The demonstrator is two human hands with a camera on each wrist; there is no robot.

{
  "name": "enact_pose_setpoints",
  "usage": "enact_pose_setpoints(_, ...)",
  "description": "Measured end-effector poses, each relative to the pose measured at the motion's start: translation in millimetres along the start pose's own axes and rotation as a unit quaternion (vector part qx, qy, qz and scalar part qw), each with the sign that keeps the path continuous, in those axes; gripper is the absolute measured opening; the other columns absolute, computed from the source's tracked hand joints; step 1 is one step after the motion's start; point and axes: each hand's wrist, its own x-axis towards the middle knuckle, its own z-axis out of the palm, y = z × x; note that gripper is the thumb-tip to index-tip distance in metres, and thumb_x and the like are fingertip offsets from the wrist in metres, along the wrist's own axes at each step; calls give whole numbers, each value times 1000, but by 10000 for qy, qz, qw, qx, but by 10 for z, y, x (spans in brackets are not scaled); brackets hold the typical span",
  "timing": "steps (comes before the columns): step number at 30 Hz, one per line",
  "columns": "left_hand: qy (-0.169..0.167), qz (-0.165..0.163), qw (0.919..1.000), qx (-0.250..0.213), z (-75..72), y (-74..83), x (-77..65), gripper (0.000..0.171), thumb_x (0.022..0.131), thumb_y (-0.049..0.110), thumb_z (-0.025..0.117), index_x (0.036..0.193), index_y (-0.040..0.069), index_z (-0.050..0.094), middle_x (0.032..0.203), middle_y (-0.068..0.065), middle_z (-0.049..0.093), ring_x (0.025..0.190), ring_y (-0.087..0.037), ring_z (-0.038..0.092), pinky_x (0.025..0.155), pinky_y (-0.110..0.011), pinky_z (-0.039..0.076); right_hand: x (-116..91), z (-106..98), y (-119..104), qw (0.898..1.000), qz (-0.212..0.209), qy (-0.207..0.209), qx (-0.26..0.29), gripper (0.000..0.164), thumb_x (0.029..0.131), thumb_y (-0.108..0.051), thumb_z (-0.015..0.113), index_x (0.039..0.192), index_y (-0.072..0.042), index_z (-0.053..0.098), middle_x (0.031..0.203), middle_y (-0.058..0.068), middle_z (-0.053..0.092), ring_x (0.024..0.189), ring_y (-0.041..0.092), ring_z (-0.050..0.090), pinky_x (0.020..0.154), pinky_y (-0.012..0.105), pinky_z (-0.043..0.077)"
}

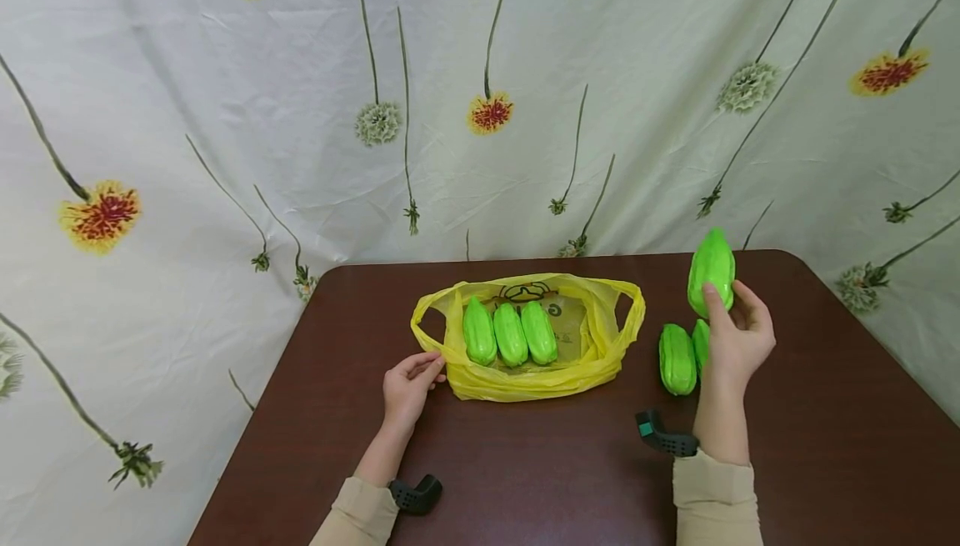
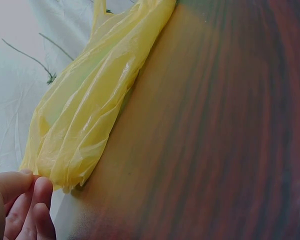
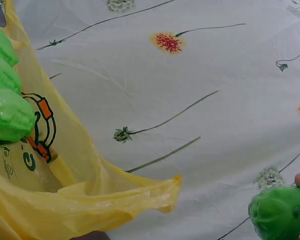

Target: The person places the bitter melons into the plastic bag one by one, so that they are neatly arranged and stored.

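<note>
A yellow plastic bag (image 1: 501,383) lies spread on the table with its mouth open. Inside, three bright green ridged gourds (image 1: 510,335) sit side by side. At the bag's left end my left hand (image 1: 412,387) pinches its edge between thumb and fingers. My right hand (image 1: 738,331) holds another green ridged gourd (image 1: 712,271) upright, raised above the table to the right of the bag. Under that hand two more gourds (image 1: 677,360) lie on the table, one partly hidden behind the wrist. In the right wrist view, the held gourd (image 3: 277,214) shows its rounded end.
The dark brown table (image 1: 540,471) has rounded far corners. Behind it hangs a pale cloth (image 1: 300,71) printed with flowers. A black wrist device (image 1: 417,496) is strapped on the left arm, and another (image 1: 666,436) on the right.
</note>
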Motion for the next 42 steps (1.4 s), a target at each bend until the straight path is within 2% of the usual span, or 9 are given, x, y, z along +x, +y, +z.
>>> enact_pose_setpoints(6,5,31,10000,6,2,7,-2,21,84,11,72,99,-2,71,90,-14,70,62,-13,65,58,-22,51,-84,96,7,9997,-9,-227,-48,39,75,-7,78,112,-2,65,100,3,60,92,12,57,73,16,48)
enact_pose_setpoints(15,3,52,10000,3,1,-5,6,16,84,9,71,97,0,72,87,-13,71,62,-15,66,57,-22,51,-234,230,50,9974,-122,-641,-318,40,77,-9,78,113,-1,64,101,1,59,92,12,56,74,16,46)
enact_pose_setpoints(27,0,85,10000,40,-2,-9,2,20,84,11,72,99,-2,71,89,-15,70,62,-14,66,57,-21,51,-400,370,180,9909,-71,-1198,-608,42,79,-11,77,116,0,62,103,1,60,95,13,59,79,16,48)
enact_pose_setpoints(33,-23,51,10000,49,-7,-16,7,22,84,12,72,99,-3,71,90,-16,70,63,-14,66,58,-21,51,-489,434,260,9850,56,-1558,-737,44,80,-13,75,119,0,60,108,4,59,94,12,61,77,16,49)
enact_pose_setpoints(42,6,132,9999,24,4,-16,5,20,84,11,72,98,-3,71,88,-15,70,62,-13,66,57,-21,51,-561,482,464,9674,130,-2046,-1486,46,81,-23,75,121,-4,60,113,7,58,94,14,58,71,14,48)
